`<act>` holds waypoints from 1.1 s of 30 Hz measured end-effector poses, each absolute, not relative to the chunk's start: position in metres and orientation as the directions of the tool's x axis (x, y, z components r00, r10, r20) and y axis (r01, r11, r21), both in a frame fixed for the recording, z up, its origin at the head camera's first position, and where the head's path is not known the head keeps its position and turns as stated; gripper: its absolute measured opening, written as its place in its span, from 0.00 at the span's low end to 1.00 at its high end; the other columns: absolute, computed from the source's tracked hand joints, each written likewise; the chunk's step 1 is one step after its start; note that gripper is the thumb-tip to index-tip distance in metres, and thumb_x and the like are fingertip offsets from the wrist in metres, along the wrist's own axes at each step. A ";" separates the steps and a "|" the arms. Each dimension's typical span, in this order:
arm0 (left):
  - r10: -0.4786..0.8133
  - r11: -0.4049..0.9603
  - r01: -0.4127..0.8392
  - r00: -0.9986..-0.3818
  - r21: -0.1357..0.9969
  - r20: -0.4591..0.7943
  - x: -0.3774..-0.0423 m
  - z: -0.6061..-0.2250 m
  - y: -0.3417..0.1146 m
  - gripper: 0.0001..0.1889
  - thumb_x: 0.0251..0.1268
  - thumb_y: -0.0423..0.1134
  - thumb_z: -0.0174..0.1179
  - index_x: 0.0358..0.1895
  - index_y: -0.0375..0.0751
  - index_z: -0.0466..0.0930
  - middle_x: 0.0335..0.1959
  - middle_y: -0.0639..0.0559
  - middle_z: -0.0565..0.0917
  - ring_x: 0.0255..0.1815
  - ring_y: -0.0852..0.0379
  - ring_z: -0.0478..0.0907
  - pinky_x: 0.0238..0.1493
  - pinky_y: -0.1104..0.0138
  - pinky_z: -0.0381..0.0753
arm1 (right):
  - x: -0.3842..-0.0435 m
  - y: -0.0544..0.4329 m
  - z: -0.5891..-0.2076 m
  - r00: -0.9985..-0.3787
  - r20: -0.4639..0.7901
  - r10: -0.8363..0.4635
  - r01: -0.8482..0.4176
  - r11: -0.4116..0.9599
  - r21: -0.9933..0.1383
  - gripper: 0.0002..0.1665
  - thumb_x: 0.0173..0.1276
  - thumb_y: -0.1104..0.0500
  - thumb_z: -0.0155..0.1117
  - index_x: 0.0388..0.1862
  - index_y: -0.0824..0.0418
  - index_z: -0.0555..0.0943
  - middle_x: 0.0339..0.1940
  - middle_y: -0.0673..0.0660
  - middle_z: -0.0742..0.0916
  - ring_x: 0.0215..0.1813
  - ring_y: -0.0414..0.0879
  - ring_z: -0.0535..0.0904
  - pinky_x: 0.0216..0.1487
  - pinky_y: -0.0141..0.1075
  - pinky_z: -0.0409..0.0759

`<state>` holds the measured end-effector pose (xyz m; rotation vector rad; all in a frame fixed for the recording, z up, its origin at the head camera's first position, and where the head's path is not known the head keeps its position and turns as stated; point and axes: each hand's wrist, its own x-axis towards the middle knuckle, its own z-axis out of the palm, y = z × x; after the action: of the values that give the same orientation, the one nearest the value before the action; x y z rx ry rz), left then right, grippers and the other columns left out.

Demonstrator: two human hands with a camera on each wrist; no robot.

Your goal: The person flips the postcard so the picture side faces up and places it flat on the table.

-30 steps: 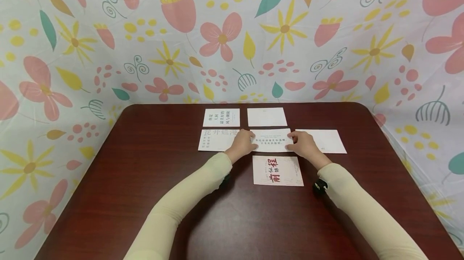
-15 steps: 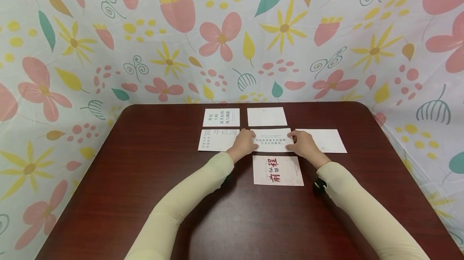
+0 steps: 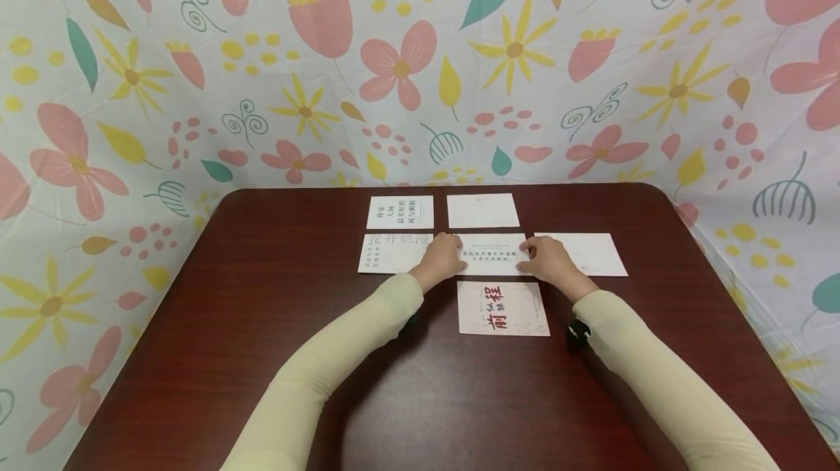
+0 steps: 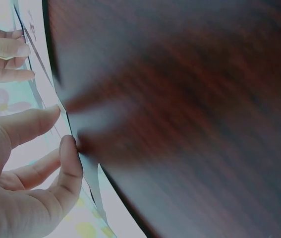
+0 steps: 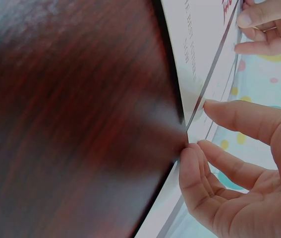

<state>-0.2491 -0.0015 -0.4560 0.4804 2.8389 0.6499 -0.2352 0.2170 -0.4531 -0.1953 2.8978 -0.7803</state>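
Observation:
A white postcard [image 3: 491,254] with printed characters lies in the middle of a group of cards. My left hand [image 3: 440,261] pinches its left edge between thumb and fingers, and my right hand [image 3: 553,262] has the right edge the same way. In the left wrist view, the left thumb [image 4: 36,121] and curled index finger are at the card's edge, close over the table. The right wrist view has the right thumb [image 5: 234,115] at the opposite edge, fingers bent below it. A card with red characters [image 3: 502,309] lies just nearer to me.
Left of the middle lies a card with grey lettering [image 3: 394,259]; to the right is a mostly blank card [image 3: 596,256]. Behind them are a lettered card [image 3: 400,213] and a plain one [image 3: 483,211]. The dark wooden table [image 3: 216,325] meets a flowered cloth [image 3: 262,114].

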 end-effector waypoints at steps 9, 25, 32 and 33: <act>0.360 0.841 0.252 -0.922 0.479 -0.146 -0.252 -0.453 -0.003 0.25 0.59 0.37 0.67 0.57 0.29 0.74 0.53 0.40 0.77 0.52 0.48 0.74 0.56 0.63 0.75 | -0.237 0.217 -0.449 -0.977 -0.111 -0.180 -0.104 0.866 -0.489 0.23 0.60 0.63 0.68 0.50 0.77 0.78 0.31 0.62 0.79 0.29 0.50 0.72 0.31 0.40 0.73; 0.258 0.637 0.138 -0.965 0.758 -0.041 -0.281 -0.448 -0.013 0.24 0.68 0.35 0.56 0.64 0.29 0.68 0.56 0.37 0.77 0.55 0.45 0.76 0.52 0.61 0.78 | -0.271 0.215 -0.433 -0.994 0.030 -0.101 -0.095 0.742 -0.663 0.19 0.70 0.62 0.57 0.54 0.75 0.77 0.45 0.71 0.83 0.45 0.61 0.79 0.44 0.50 0.77; 0.159 0.457 -0.009 -0.983 0.890 -0.092 -0.292 -0.449 -0.013 0.26 0.70 0.34 0.53 0.69 0.30 0.61 0.65 0.36 0.69 0.66 0.43 0.66 0.62 0.57 0.71 | -0.290 0.220 -0.442 -0.997 -0.055 -0.052 0.008 0.644 -0.765 0.25 0.75 0.60 0.49 0.66 0.73 0.68 0.62 0.72 0.75 0.63 0.65 0.71 0.60 0.54 0.72; 0.150 0.426 -0.030 -0.983 0.904 -0.104 -0.293 -0.449 -0.013 0.27 0.71 0.33 0.53 0.70 0.30 0.60 0.66 0.36 0.68 0.67 0.42 0.65 0.63 0.57 0.70 | -0.291 0.221 -0.444 -0.996 -0.075 -0.048 0.028 0.628 -0.778 0.27 0.76 0.60 0.48 0.68 0.73 0.66 0.64 0.72 0.72 0.65 0.65 0.69 0.62 0.55 0.70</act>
<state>-0.2928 -0.0127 -0.4489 0.1063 2.5068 1.5940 -0.2914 0.2208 -0.4442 -0.0175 2.7537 -1.3185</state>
